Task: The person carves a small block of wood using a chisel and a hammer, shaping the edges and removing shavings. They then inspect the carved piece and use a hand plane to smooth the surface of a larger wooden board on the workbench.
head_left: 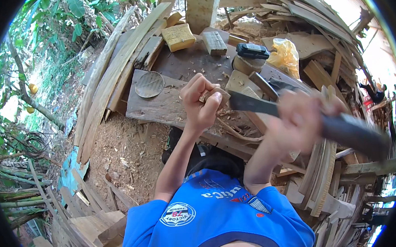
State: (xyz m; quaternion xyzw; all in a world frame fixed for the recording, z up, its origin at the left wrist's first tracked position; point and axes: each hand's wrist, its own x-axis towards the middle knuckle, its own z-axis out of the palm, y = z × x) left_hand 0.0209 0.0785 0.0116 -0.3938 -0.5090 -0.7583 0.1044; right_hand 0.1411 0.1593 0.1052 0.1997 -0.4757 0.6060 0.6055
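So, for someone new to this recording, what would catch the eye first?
Probably the bright blue shirt filling the bottom centre. Next, right of centre, the motion-blurred right hand gripping a dark knife, which points toward the small piece of wood in the left hand near the middle. Then perhaps the crumpled yellow bag at upper right.

An outdoor woodworking workshop: stacked planks point(311, 15), wood shavings point(125, 163) over the ground point(138, 142), a rough tabletop point(159, 106) bearing wood blocks point(178, 38), and leafy plants point(75, 5) growing nearby.
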